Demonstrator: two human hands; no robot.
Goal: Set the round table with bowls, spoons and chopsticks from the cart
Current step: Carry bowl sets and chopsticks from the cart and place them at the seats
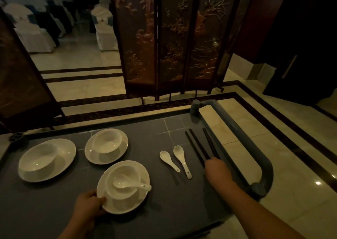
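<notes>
A: How are the arms set?

B: Both reach out over the grey cart top [164, 211]. The left hand [89, 205] pinches the near rim of a white plate [144, 198] carrying a bowl [120, 173] with a spoon [131, 184] in it.

A: And the right hand [218, 171]?

B: Palm down, curled over the near ends of the black chopsticks [198, 145]; how firm the grip is I cannot tell. Two loose spoons [180, 158] lie just to its left.

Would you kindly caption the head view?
Left hand grips a plate; right hand reaches the chopsticks on the cart.
</notes>
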